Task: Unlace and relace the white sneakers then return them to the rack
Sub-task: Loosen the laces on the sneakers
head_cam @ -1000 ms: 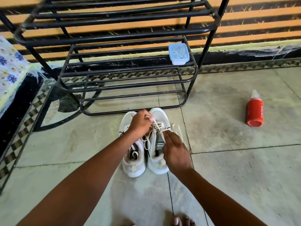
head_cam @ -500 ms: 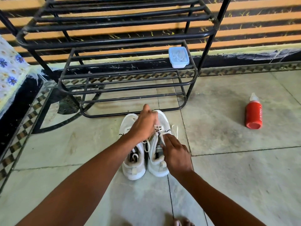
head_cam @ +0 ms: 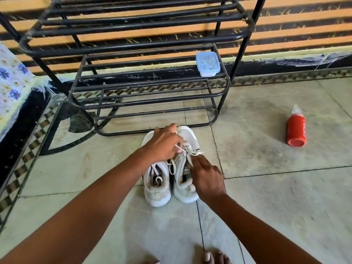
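Two white sneakers stand side by side on the floor (head_cam: 266, 197), toes pointing at the rack (head_cam: 144, 100), just in front of its bottom bar. The right sneaker (head_cam: 187, 141) has a white lace (head_cam: 187, 149) pulled up loose over its middle. The left sneaker (head_cam: 157, 189) has a loose lace end lying inside it.

The left hand (head_cam: 164, 145) reaches across the left sneaker to the right one. Its fingers are curled and pinch the lace. The right hand (head_cam: 206, 177) is over the back half of the right sneaker. Its pointing finger is stretched out and touches the shoe near the lace, and the other fingers are bent. I cannot tell if it grips the lace. The two hands are close but not touching.

The rack is black metal with bars for shelves. A small clear box with a blue lid (head_cam: 208, 63) sits at the right end of a lower shelf. A red bottle (head_cam: 296, 129) with a pale cap lies on the floor, well apart from the sneakers, off to the right. A flowered cloth (head_cam: 11, 82) shows at the left edge. Bare toes (head_cam: 213, 257) peek in at the bottom edge.
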